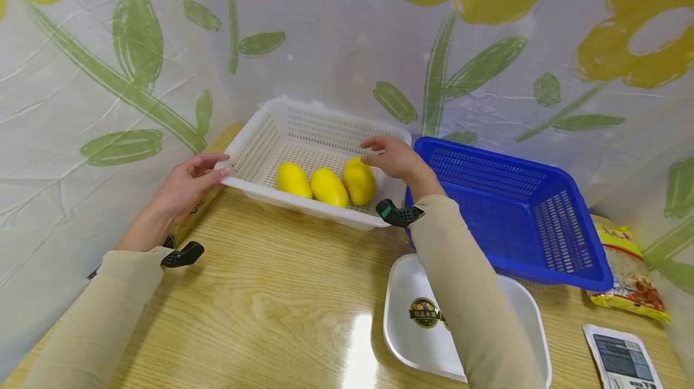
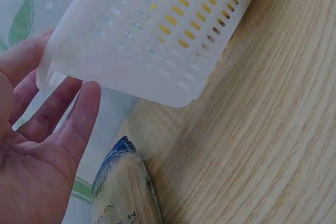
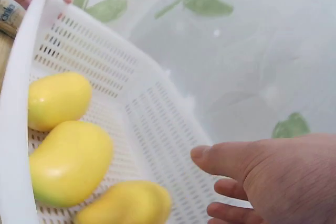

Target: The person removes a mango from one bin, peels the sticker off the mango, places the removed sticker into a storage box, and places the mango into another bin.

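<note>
A white plastic basket (image 1: 303, 203) with slotted walls holds three yellow mangoes: a left one (image 1: 293, 180), a middle one (image 1: 328, 188) and a right one (image 1: 359, 182). At the basket's left corner my left hand (image 1: 184, 187) pinches the rim, thumb on one side and fingers on the other, as the left wrist view shows. My right hand (image 1: 398, 159) hovers over the basket's right end beside the right mango, its fingers loosely bent. The right wrist view shows nothing in its grasp; its fingers (image 3: 233, 212) are apart from the mangoes there.
To the right stands a blue basket (image 1: 591, 244), with a white tray (image 1: 396, 341) in front, partly under my right sleeve. A yellow food bag (image 1: 629, 274) and a flat pouch (image 1: 623, 359) lie at the far right. A wrapped package (image 2: 123, 187) lies below my left hand.
</note>
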{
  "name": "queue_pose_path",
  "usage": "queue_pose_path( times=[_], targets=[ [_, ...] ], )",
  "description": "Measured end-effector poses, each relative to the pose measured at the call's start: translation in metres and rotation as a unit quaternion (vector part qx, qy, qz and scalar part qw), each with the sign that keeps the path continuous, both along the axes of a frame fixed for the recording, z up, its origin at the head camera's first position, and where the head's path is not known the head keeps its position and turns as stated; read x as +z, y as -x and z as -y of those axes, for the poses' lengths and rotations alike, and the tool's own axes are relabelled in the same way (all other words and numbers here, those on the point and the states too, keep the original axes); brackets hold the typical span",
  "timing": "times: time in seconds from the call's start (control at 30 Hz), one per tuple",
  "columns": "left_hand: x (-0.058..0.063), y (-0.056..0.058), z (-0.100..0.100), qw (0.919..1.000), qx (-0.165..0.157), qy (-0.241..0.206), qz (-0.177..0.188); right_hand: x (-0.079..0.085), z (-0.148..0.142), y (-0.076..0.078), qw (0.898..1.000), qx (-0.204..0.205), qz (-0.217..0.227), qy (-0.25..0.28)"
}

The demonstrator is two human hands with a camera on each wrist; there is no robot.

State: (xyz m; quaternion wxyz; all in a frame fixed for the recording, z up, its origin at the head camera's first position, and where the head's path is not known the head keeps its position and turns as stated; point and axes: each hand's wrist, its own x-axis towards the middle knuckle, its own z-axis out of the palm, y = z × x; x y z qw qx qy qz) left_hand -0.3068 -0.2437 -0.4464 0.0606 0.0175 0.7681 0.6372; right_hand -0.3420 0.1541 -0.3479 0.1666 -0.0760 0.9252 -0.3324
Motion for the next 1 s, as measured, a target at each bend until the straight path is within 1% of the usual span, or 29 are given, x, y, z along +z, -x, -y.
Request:
queue_pose_path(
  times=[0.1,0.17,0.27,0.33,0.43,0.57,0.7,0.77,0.87,0.9,0.93,1.0],
  targets=[
    [0.000,0.000,0.001,1.0000,0.000,0.001,0.009,0.010,-0.011,-0.009,1.000,0.010,-0.016,0.018],
    [0.000,0.001,0.002,0.9999,-0.003,0.001,0.015,0.015,-0.018,-0.017,0.999,0.010,-0.030,0.023],
    [-0.001,0.003,0.002,0.9998,-0.006,0.002,0.020,0.021,-0.030,-0.029,0.998,0.010,-0.057,0.020],
    [-0.001,0.004,0.003,0.9997,-0.009,0.005,0.021,0.022,-0.038,-0.041,0.996,0.011,-0.081,0.017],
    [-0.003,0.004,0.003,0.9997,-0.007,0.017,0.018,0.020,-0.051,-0.065,0.993,0.012,-0.118,0.023],
    [-0.006,0.005,0.002,0.9994,-0.010,0.031,0.014,0.012,-0.072,-0.106,0.985,0.007,-0.162,0.053],
    [-0.008,0.006,0.002,0.9996,-0.019,0.020,0.007,0.006,-0.096,-0.148,0.977,-0.010,-0.199,0.077],
    [-0.009,0.005,0.002,0.9998,-0.020,0.007,0.004,0.004,-0.109,-0.167,0.972,-0.029,-0.217,0.081],
    [-0.009,0.003,0.003,0.9998,-0.020,-0.005,0.003,0.000,-0.129,-0.186,0.964,-0.057,-0.251,0.071],
    [-0.009,0.003,0.004,0.9998,-0.021,0.001,0.002,-0.001,-0.135,-0.191,0.960,-0.065,-0.264,0.067],
    [-0.008,0.002,0.005,0.9996,-0.022,0.017,0.000,-0.004,-0.142,-0.195,0.955,-0.071,-0.280,0.059],
    [-0.005,-0.002,0.006,0.9977,-0.016,0.063,-0.016,-0.009,-0.157,-0.201,0.948,-0.076,-0.307,0.037]
  ],
)
